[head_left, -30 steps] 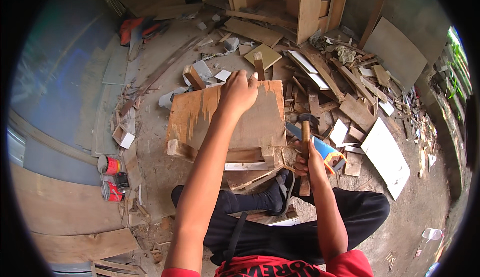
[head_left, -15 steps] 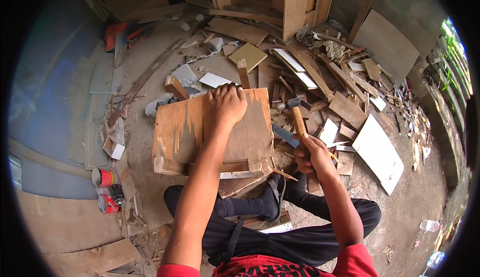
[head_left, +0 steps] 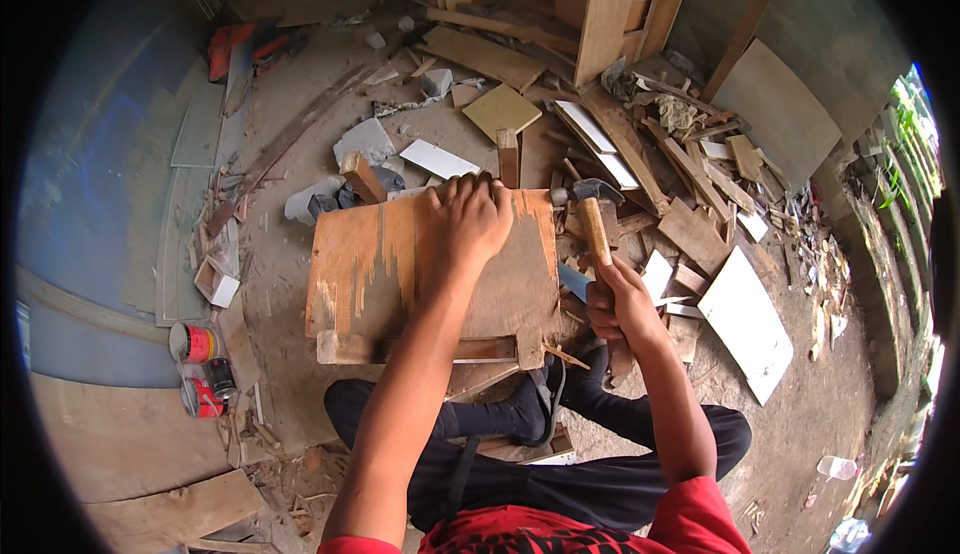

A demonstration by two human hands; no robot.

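A worn, plywood-topped wooden piece (head_left: 385, 254) stands in front of me. Its surface veneer is torn, a wooden rail runs along its near edge, and two short wooden posts stick up at its far side. My left hand (head_left: 473, 219) is closed over its far edge, fingertips bent out of sight. My right hand (head_left: 620, 306) is wrapped round the wooden handle of a claw hammer (head_left: 596, 229). The hammer's dark head is by the piece's far right corner; I cannot tell whether they touch. Beneath the hammer, part of a bluish blade (head_left: 573, 281) shows.
Scrap boards and splinters cover the floor ahead and right, with a white panel (head_left: 748, 324) among them. Red and black cans (head_left: 203, 379) stand at the left. Tall planks (head_left: 607, 19) lean at the back. My crossed legs (head_left: 560, 489) are below the wooden piece.
My right hand has raised the hammer slightly, and its head has come nearer the wooden piece's far corner. The left hand keeps its hold on the edge. The view has shifted a little.
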